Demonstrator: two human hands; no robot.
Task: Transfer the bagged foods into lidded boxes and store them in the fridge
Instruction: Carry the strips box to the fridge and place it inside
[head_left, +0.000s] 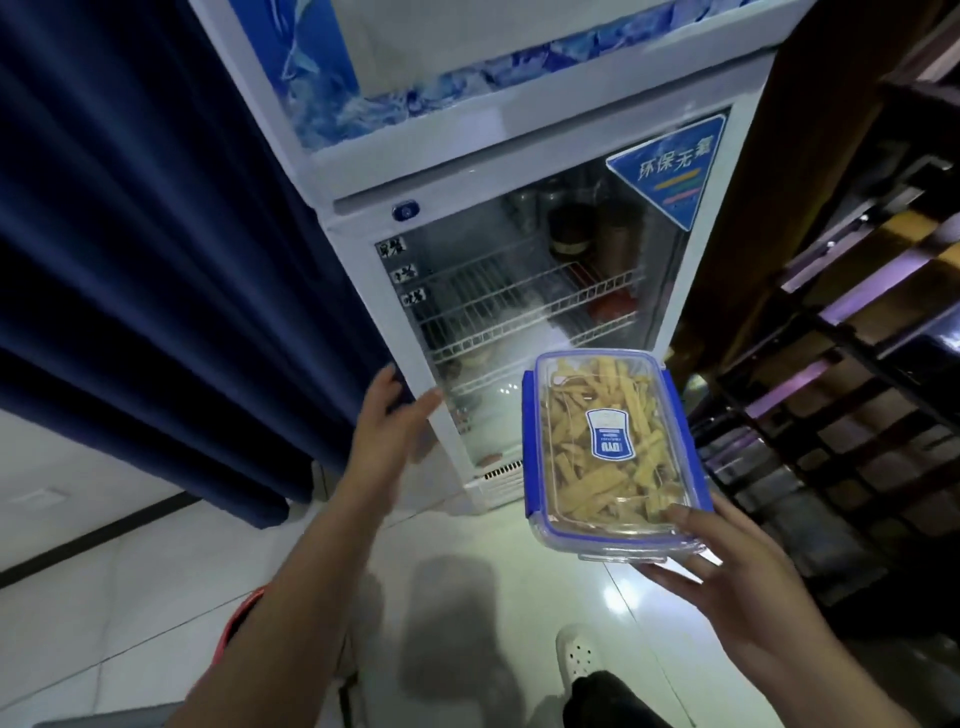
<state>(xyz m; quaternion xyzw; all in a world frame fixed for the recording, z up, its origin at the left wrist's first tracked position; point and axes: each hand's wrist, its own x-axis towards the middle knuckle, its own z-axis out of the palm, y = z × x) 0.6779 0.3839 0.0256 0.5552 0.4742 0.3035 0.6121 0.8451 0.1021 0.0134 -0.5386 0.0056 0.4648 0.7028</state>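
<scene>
My right hand (737, 577) holds a clear lidded box (613, 452) with blue clips from below, at its near end. The box is full of yellow strip-shaped food and has a blue label on the lid. In front of me stands a white fridge (363, 244) with a glass door, which is closed. My left hand (389, 415) reaches to the door's left edge, fingers curled around the dark handle there. Wire shelves (519, 306) and some jars (571, 228) show through the glass.
A dark blue curtain (156, 260) hangs to the left of the fridge. Dark wooden shelving (857, 364) stands to the right. The floor (130, 597) is pale glossy tile; a white shoe (576, 654) shows at the bottom.
</scene>
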